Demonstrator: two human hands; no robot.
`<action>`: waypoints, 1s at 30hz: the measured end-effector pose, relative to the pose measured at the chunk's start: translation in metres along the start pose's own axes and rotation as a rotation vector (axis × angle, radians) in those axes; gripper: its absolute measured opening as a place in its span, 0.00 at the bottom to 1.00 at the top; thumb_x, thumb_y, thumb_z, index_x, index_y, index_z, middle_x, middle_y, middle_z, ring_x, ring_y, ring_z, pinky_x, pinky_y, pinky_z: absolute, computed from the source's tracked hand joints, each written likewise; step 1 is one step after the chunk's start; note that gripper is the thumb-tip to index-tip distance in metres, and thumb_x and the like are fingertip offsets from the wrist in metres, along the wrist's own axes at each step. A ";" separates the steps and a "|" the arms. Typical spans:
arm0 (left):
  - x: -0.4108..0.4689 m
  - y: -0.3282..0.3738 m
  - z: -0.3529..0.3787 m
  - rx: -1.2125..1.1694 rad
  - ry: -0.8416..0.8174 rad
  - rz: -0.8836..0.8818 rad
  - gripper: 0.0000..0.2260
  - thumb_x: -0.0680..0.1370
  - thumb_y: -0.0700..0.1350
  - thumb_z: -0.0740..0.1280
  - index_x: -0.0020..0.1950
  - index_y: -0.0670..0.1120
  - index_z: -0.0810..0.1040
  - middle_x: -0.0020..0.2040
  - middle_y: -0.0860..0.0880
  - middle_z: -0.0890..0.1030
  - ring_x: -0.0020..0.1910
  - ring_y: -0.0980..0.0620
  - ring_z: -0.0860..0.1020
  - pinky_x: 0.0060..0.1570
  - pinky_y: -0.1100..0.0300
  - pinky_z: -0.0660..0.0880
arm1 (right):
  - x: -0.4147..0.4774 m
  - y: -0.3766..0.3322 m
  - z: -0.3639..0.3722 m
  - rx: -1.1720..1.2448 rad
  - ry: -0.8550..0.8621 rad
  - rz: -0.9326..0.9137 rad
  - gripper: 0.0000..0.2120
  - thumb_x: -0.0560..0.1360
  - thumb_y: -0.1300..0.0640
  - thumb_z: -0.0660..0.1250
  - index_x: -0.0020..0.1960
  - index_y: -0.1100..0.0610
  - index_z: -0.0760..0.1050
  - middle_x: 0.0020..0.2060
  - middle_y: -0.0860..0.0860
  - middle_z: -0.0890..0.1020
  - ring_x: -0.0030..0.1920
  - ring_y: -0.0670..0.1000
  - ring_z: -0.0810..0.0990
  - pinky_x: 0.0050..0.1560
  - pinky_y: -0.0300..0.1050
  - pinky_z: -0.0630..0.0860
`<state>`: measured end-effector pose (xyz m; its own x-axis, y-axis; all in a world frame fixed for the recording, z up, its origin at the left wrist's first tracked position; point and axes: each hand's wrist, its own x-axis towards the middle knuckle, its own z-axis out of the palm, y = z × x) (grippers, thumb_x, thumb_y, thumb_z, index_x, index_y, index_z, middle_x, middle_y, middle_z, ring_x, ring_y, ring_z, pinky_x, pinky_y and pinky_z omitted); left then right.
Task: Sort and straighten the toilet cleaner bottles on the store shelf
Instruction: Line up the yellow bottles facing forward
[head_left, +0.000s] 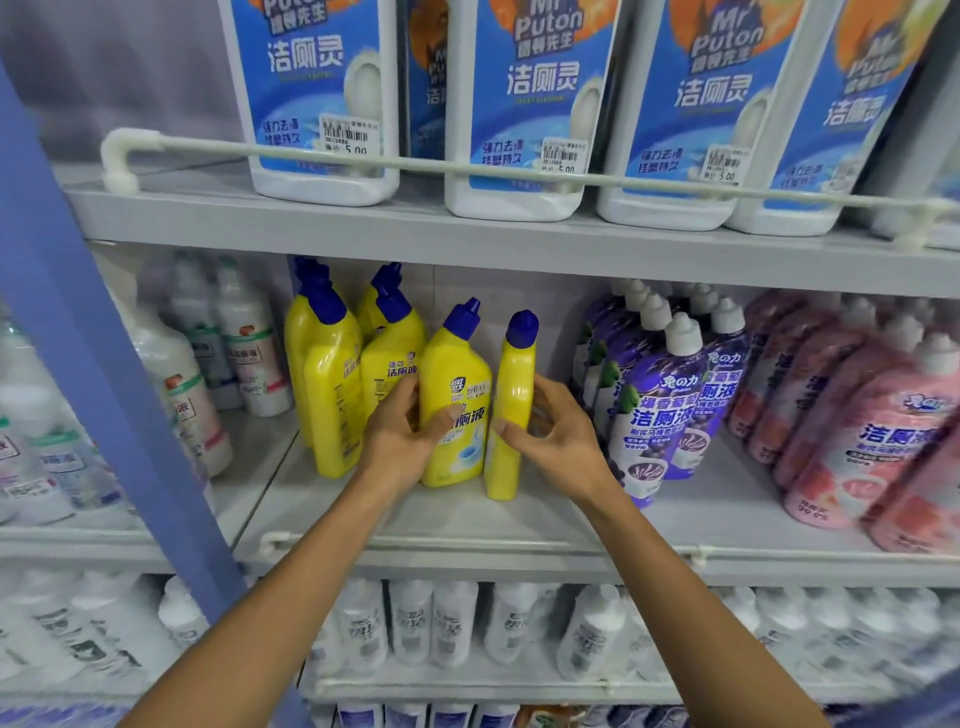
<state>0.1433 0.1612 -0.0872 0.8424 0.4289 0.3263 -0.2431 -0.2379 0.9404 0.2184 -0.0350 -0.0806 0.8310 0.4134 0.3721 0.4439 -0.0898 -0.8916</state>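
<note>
Centre of frame, on the middle shelf (467, 525): two yellow toilet cleaner bottles with blue caps stand side by side. The front-facing yellow bottle (457, 374) shows its label. The edge-on yellow bottle (514, 374), just right of it, shows only its narrow side. Both stand upright, leaning slightly. The left hand (402, 431) grips the front-facing one, thumb across the label. The right hand (558, 434) holds the edge-on one, thumb in front, fingers curled behind. It is therefore the hand placed to turn that bottle label-forward. More yellow bottles (332, 395) stand to the left, purple bottles (654, 405) to the right.
</note>
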 end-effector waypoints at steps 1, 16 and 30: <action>0.003 0.001 -0.001 -0.017 -0.008 -0.006 0.17 0.76 0.46 0.76 0.62 0.48 0.78 0.56 0.52 0.85 0.55 0.54 0.84 0.56 0.51 0.81 | 0.003 0.001 -0.003 -0.019 -0.024 0.009 0.29 0.69 0.45 0.77 0.69 0.44 0.74 0.63 0.50 0.80 0.63 0.47 0.81 0.65 0.52 0.79; 0.025 -0.008 -0.027 0.020 -0.015 0.008 0.16 0.76 0.41 0.75 0.62 0.50 0.79 0.56 0.54 0.86 0.56 0.54 0.84 0.56 0.52 0.82 | 0.038 0.021 0.002 -0.001 -0.041 0.082 0.22 0.73 0.63 0.79 0.61 0.49 0.76 0.54 0.49 0.86 0.54 0.48 0.86 0.54 0.43 0.83; 0.049 -0.012 0.043 0.366 0.175 0.083 0.19 0.79 0.48 0.71 0.65 0.40 0.73 0.61 0.40 0.81 0.59 0.39 0.79 0.59 0.46 0.76 | 0.064 0.059 0.012 -0.031 0.258 0.052 0.25 0.75 0.41 0.70 0.65 0.53 0.73 0.58 0.49 0.84 0.58 0.50 0.84 0.59 0.60 0.82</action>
<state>0.2082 0.1471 -0.0869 0.7249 0.5294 0.4407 -0.0929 -0.5588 0.8241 0.2938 -0.0029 -0.1127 0.9092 0.1630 0.3830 0.4050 -0.1338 -0.9045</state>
